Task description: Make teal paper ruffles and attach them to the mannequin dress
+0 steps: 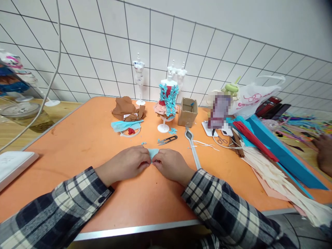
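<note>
A small piece of light blue crepe paper (153, 152) is pinched between my two hands, low over the orange table. My left hand (129, 162) has its fingers closed on the left edge of the paper. On the other edge, my right hand (172, 164) is closed in the same way. Just beyond them lie black thread snips (168, 140) and a few blue paper scraps (144, 143). Farther back stands a mini dress form (168, 95) on a white base, covered with blue ruffles, a red bodice and a pink skirt. My fingers hide part of the paper.
A cardboard box (188, 112) stands right of the dress form, and tweezers (192, 147) lie before it. Brown paper (126, 109) is at the back left. Scissors (222, 139), a pixelated upright phone and rolled crepe paper (255, 140) are right. Another person's hand (324, 150) shows far right.
</note>
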Available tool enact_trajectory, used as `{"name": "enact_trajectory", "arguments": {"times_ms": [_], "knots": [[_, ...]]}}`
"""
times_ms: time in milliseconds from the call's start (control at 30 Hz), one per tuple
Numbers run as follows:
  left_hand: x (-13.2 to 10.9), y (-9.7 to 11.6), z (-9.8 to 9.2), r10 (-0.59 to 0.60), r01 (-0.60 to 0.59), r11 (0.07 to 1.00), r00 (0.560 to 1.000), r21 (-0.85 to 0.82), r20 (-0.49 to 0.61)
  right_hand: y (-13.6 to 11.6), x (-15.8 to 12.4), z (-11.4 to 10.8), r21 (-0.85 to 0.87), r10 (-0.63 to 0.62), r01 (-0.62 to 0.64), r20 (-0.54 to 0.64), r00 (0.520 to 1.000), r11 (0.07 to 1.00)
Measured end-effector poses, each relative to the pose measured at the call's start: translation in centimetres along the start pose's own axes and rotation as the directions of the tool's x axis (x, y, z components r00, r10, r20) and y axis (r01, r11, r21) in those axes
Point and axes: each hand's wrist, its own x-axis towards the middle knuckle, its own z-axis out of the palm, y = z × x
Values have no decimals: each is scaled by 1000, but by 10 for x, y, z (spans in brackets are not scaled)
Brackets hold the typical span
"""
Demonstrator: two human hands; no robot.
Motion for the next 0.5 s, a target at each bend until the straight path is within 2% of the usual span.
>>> {"name": "enact_trajectory", "arguments": {"times_ms": [167,300,500], "knots": [[3,-3,5,-5,4,1000,1000,27,30,2,-1,-5,54,31,-28,-58,998,998],[4,-2,6,4,-5,999,1000,52,24,3,1,-3,36,2,-2,-9,1000,999],[7,5,12,-63,67,992,997,103,-42,4,2,-1,52,42,-43,22,999,998]]}}
